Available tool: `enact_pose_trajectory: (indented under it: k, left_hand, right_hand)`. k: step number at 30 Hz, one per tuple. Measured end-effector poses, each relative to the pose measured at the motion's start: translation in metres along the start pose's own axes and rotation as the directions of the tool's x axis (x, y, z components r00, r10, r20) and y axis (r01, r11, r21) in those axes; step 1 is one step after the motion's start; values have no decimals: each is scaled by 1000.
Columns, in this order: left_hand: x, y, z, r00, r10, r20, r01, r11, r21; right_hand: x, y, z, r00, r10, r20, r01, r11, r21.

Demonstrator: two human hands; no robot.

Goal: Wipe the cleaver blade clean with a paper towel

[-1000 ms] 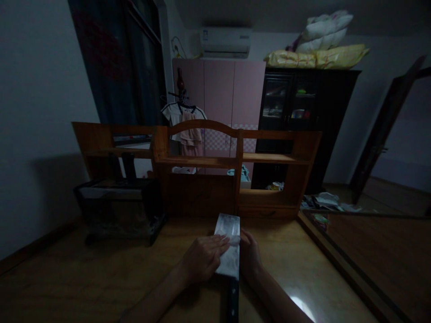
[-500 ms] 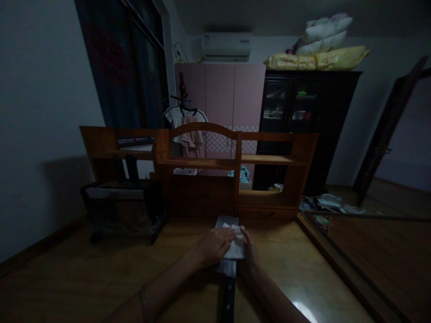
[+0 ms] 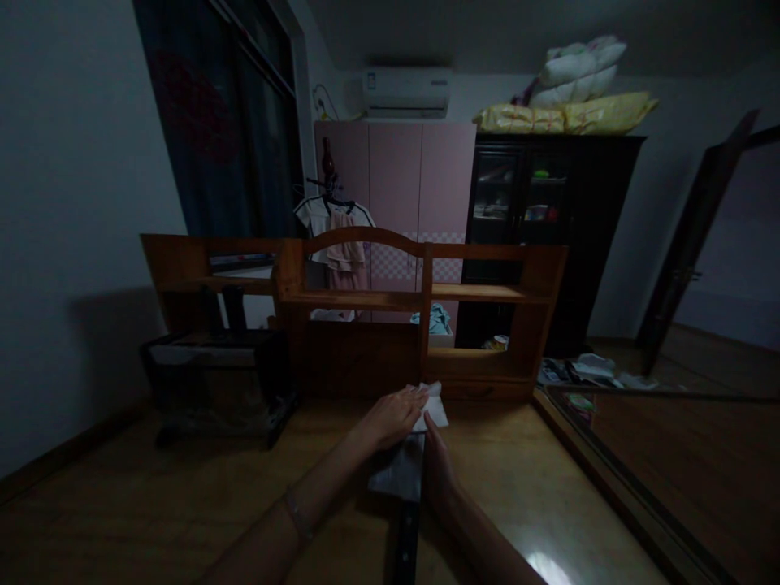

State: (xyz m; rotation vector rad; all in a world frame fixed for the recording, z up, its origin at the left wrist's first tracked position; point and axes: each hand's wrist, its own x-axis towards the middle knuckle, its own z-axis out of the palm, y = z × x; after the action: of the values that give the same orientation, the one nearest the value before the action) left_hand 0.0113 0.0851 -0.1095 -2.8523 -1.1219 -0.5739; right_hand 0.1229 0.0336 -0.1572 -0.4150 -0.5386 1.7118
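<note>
A cleaver [image 3: 399,473] lies on the wooden surface with its broad metal blade pointing away from me and its black riveted handle toward me. Over the far part of the blade is a white paper tissue [image 3: 435,411]. My left hand [image 3: 395,416] is closed on the tissue, fingers together and pressing it down onto the blade. Along the blade's right edge, my right hand [image 3: 441,470] holds the cleaver, its thumb up by the tissue. The right hand's other fingers are mostly hidden. The blade's far end is covered by the left hand and tissue.
A wooden shelf unit [image 3: 353,301] stands across the back of the wooden surface [image 3: 505,479]. To the left sits a dark, boxy appliance [image 3: 213,382]. A raised wooden edge [image 3: 603,479] runs along the right side.
The left hand and tissue have slid away from me toward the blade's far end, baring more of the near blade. The right hand has shifted slightly left; the cleaver has turned a little.
</note>
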Motion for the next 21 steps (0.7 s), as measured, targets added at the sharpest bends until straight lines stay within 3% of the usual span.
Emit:
enact_pose_trajectory:
  k: [6, 12, 17, 21]
  left_hand:
    - [-28, -12, -1, 999, 36, -20, -36, 999, 11]
    - [-52, -25, -4, 999, 48, -7, -48, 999, -16]
    - [-68, -14, -5, 999, -17, 43, 19, 998, -60]
    - [-71, 3, -6, 996, 24, 83, -17, 996, -84]
  right_hand:
    - [-2, -9, 7, 999, -30, 37, 28, 997, 76]
    - [-2, -9, 5, 998, -23, 63, 20, 999, 46]
    - [-4, -9, 2, 999, -23, 36, 21, 999, 39]
    - [-3, -9, -2, 1000, -28, -7, 28, 999, 38]
